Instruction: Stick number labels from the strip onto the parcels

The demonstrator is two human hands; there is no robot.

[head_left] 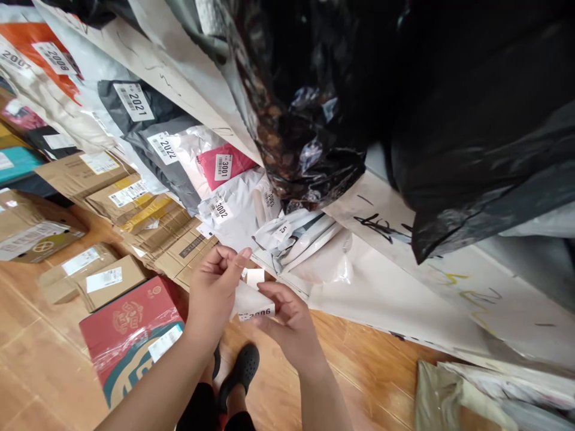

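A white strip of number labels (254,301), its lower end printed 3006, is between my hands. My right hand (287,317) grips its right end, thumb below and fingers above. My left hand (215,284) is closed in a pinch, thumb against forefinger, at the strip's upper left; what the fingertips hold is too small to make out. Just beyond my hands lie grey-white plastic parcels (305,239), one with a partly hidden label ending in 5. Farther left sit a parcel labelled 3002 (233,200) and a pink parcel labelled 3001 (229,164).
Large black plastic bags (309,90) hang over the shelf edge at upper right. Cardboard boxes (157,221) line the shelf's foot at left, with a red box (135,323) on the wooden floor (368,371). More parcels (476,389) lie at lower right.
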